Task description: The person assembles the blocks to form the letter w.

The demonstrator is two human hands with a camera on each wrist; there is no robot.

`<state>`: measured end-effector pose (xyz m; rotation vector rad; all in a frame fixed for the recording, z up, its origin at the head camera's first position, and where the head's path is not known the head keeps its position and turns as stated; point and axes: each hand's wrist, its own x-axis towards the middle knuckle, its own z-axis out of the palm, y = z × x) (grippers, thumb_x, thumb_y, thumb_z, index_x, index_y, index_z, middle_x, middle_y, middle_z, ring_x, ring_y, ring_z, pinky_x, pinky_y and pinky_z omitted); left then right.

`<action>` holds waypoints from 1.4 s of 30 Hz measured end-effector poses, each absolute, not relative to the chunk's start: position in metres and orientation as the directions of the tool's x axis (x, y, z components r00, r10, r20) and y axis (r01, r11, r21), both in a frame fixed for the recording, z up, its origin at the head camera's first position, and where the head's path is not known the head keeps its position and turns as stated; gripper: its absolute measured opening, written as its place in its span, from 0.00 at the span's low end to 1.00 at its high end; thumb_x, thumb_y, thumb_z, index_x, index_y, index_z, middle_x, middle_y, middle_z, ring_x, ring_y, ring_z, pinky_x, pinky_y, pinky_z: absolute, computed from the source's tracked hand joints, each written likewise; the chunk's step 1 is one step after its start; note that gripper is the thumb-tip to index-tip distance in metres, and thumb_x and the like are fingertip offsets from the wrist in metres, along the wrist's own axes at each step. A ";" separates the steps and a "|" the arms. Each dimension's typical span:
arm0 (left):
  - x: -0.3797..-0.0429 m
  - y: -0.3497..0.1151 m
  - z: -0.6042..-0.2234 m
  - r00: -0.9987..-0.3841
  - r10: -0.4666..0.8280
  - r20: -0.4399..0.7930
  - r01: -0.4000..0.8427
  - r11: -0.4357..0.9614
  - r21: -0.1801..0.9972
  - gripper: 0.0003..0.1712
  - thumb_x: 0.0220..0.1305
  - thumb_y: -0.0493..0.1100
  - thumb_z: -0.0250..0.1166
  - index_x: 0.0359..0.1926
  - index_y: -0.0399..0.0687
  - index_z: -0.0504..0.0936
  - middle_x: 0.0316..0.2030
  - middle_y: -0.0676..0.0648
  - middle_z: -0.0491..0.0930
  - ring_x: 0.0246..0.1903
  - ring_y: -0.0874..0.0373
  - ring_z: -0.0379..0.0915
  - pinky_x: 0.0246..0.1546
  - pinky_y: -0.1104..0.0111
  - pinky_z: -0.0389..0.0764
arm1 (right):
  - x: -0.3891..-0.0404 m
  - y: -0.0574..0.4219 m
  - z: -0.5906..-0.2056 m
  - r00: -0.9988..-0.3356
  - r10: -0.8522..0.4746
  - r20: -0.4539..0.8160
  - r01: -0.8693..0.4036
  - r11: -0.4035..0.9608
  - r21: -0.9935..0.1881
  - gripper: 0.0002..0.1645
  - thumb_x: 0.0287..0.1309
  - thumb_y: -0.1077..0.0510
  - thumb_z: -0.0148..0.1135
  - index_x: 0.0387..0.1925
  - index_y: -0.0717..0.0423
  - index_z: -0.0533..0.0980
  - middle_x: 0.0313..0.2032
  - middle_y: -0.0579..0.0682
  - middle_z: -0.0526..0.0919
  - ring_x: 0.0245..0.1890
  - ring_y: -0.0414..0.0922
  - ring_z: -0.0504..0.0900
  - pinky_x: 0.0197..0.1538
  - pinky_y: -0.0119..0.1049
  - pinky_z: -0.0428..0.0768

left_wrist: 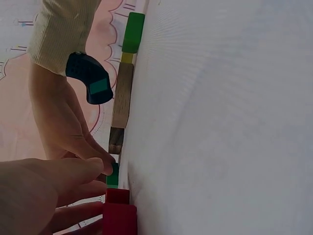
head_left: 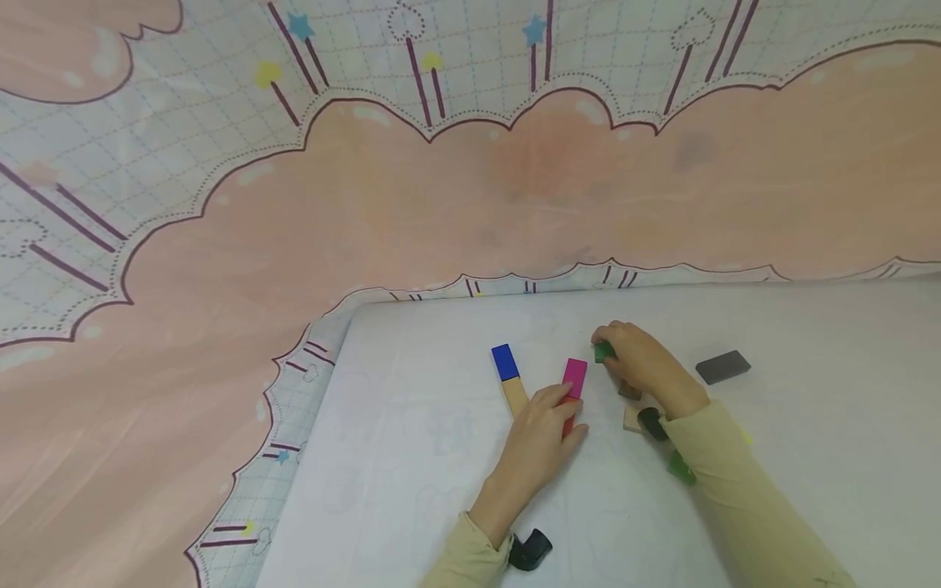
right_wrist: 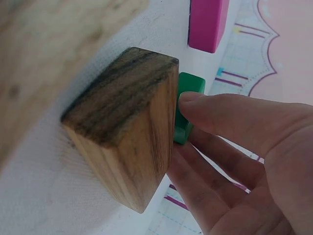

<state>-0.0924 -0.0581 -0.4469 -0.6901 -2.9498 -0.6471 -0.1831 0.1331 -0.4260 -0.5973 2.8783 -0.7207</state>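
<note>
- Here, the right hand (head_left: 647, 367) pinches one green block (head_left: 604, 352) between thumb and fingers, just beyond the far end of a dark brown block (right_wrist: 122, 98); in the right wrist view its long side runs roughly up and down, though the thumb covers part.
- The left hand (head_left: 537, 433), apart from the right, lies with loosely extended fingers across one magenta block (head_left: 576, 376) and one red block (head_left: 568, 425). These two sit end to end, long axis pointing away from the person and leaning slightly right; fingers hide much of the red.
- To the left, one blue block (head_left: 505, 362) and one tan block (head_left: 515, 396) form another line, its far end leaning left; the left hand may cover the tan one's near end.
- Under the right forearm come one light wood block (head_left: 631, 419), a second green block (head_left: 680, 467) and one yellow block (left_wrist: 127, 57), mostly hidden by the sleeve (head_left: 757, 490) in the head view.
- Farther right, one grey block (head_left: 723, 367) lies nearly crosswise on the white desk (head_left: 397, 457), whose right side is cut off.
</note>
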 end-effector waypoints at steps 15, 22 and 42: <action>-0.096 -0.056 -0.444 -0.907 0.394 0.149 0.419 0.814 0.402 0.17 0.65 0.46 0.68 0.54 0.48 0.85 0.60 0.46 0.78 0.60 0.54 0.74 0.61 0.65 0.76 | -0.185 0.132 -0.426 -0.917 -0.397 -0.036 -0.331 0.809 -0.485 0.19 0.58 0.71 0.65 0.52 0.69 0.77 0.45 0.63 0.82 0.44 0.56 0.81 0.55 0.54 0.80; -0.109 -0.047 -0.437 -0.952 0.278 0.126 0.305 0.847 0.436 0.20 0.66 0.47 0.66 0.55 0.43 0.82 0.53 0.45 0.81 0.51 0.54 0.77 0.51 0.66 0.82 | -0.186 0.132 -0.425 -0.919 -0.392 -0.050 -0.320 0.812 -0.488 0.19 0.59 0.71 0.64 0.53 0.70 0.76 0.46 0.63 0.81 0.46 0.56 0.80 0.56 0.54 0.80; -0.124 -0.031 -0.442 -0.989 0.130 0.063 0.144 0.930 0.339 0.21 0.60 0.52 0.72 0.42 0.37 0.86 0.34 0.45 0.79 0.31 0.57 0.74 0.30 0.72 0.78 | -0.188 0.132 -0.428 -0.919 -0.392 -0.037 -0.329 0.816 -0.475 0.19 0.58 0.71 0.65 0.52 0.70 0.76 0.45 0.63 0.82 0.46 0.56 0.81 0.56 0.53 0.80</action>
